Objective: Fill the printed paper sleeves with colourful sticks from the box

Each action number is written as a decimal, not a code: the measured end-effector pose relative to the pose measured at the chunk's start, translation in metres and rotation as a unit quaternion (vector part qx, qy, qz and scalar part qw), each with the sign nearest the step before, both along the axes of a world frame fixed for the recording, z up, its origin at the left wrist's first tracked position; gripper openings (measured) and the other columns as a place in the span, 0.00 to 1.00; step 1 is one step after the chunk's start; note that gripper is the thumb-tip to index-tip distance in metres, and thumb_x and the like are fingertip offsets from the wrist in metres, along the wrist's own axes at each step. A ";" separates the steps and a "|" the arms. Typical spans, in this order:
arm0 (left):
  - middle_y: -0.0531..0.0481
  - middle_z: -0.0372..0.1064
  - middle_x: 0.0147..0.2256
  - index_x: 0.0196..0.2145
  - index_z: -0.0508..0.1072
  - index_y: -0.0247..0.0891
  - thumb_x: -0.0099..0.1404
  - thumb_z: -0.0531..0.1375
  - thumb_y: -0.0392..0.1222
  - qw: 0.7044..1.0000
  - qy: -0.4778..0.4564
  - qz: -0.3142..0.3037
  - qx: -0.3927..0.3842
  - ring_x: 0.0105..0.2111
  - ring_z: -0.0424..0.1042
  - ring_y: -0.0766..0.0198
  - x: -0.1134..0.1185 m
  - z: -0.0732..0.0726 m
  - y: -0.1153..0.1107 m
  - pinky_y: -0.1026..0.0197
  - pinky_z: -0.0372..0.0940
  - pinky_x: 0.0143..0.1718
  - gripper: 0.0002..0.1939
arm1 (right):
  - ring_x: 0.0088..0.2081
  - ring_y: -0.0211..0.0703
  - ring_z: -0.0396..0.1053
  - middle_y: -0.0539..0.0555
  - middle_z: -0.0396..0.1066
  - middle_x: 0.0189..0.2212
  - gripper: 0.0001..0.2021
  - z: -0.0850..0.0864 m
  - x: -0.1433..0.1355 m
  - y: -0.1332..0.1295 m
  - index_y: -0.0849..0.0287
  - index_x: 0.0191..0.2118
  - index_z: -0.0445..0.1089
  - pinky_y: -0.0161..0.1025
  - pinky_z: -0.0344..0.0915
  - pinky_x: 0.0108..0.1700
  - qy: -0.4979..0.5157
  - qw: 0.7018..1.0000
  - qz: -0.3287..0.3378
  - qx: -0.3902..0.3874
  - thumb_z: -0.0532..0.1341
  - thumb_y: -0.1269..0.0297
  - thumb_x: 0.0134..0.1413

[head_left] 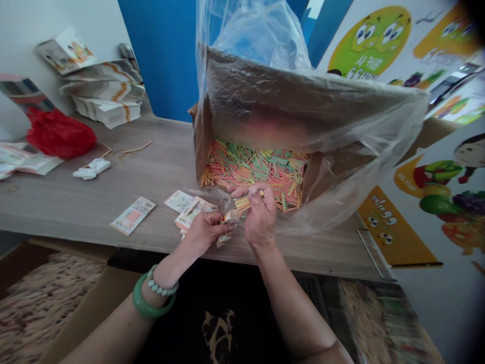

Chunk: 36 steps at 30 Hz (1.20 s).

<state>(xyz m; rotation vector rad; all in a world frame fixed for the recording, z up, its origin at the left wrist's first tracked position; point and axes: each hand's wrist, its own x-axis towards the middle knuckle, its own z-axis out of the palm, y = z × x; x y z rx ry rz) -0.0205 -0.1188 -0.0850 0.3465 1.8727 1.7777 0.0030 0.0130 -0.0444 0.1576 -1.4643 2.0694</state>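
Note:
My left hand [204, 230] pinches a small printed packet [231, 217] between thumb and fingers, just in front of the box. Close to its opening, my right hand [261, 217] is closed on a few thin yellow sticks [241, 203]. Whether the stick tips are inside the packet I cannot tell. Behind my hands, many thin sticks [257, 164] in red, green, yellow and orange lie in a cardboard box [242, 96] lined with clear plastic. Several flat printed packets [184, 202] lie partly under my left hand, and a single packet [133, 216] lies apart to the left.
Bundled stacks of printed card [108, 96] stand at the back left. Near them are a red plastic bag [60, 134] and a crumpled white tissue [92, 168]. Clear plastic sheeting [379, 136] hangs over the box's right side. Open cartons sit below the table [159, 167].

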 end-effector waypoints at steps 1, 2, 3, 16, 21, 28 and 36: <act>0.56 0.60 0.20 0.20 0.67 0.36 0.50 0.68 0.50 1.000 0.003 -0.001 0.007 0.21 0.57 0.70 -0.001 0.001 -0.001 0.64 0.50 0.25 0.17 | 0.43 0.44 0.77 0.47 0.75 0.29 0.06 0.000 0.001 -0.001 0.53 0.37 0.62 0.52 0.67 0.55 -0.006 1.000 0.005 0.011 0.55 0.59 0.67; 0.56 0.60 0.20 0.21 0.67 0.36 0.50 0.69 0.50 1.000 0.006 -0.002 0.015 0.22 0.57 0.70 -0.001 0.002 -0.002 0.64 0.51 0.25 0.17 | 0.43 0.44 0.77 0.47 0.75 0.29 0.06 0.000 0.002 -0.002 0.52 0.37 0.62 0.52 0.67 0.55 -0.016 1.000 0.011 0.022 0.55 0.59 0.66; 0.56 0.61 0.20 0.21 0.68 0.36 0.50 0.69 0.50 1.000 0.007 -0.003 0.023 0.22 0.57 0.70 -0.001 0.005 -0.003 0.64 0.51 0.25 0.17 | 0.43 0.44 0.77 0.47 0.75 0.29 0.06 -0.001 0.003 -0.002 0.52 0.37 0.62 0.52 0.67 0.55 -0.027 0.999 0.016 0.032 0.55 0.59 0.66; 0.55 0.57 0.20 0.20 0.68 0.35 0.59 0.63 0.55 0.998 0.047 -0.040 0.013 0.23 0.56 0.68 0.002 0.010 -0.009 0.64 0.49 0.25 0.21 | 0.41 0.47 0.78 0.48 0.77 0.28 0.08 -0.006 0.006 0.010 0.52 0.35 0.60 0.52 0.68 0.51 -0.066 0.998 0.012 0.005 0.56 0.56 0.63; 0.56 0.55 0.18 0.18 0.68 0.35 0.55 0.66 0.52 0.999 0.030 -0.042 0.012 0.21 0.53 0.70 0.001 0.006 -0.007 0.64 0.47 0.24 0.20 | 0.41 0.47 0.78 0.48 0.77 0.29 0.07 -0.001 0.006 0.006 0.52 0.36 0.60 0.52 0.68 0.52 -0.059 0.998 -0.012 0.007 0.55 0.57 0.64; 0.53 0.62 0.24 0.23 0.72 0.36 0.58 0.63 0.50 0.998 0.052 -0.012 0.020 0.27 0.60 0.65 0.002 0.012 -0.005 0.64 0.55 0.29 0.15 | 0.42 0.47 0.78 0.48 0.78 0.31 0.06 -0.011 0.006 0.003 0.52 0.37 0.60 0.53 0.68 0.53 -0.052 0.999 0.009 0.012 0.56 0.57 0.64; 0.55 0.54 0.20 0.18 0.67 0.37 0.56 0.65 0.53 0.996 0.087 0.021 -0.023 0.23 0.52 0.68 0.000 0.021 -0.010 0.63 0.47 0.24 0.20 | 0.43 0.48 0.78 0.48 0.78 0.31 0.08 -0.012 0.009 0.002 0.52 0.37 0.59 0.55 0.68 0.53 -0.067 0.997 -0.006 0.028 0.55 0.55 0.64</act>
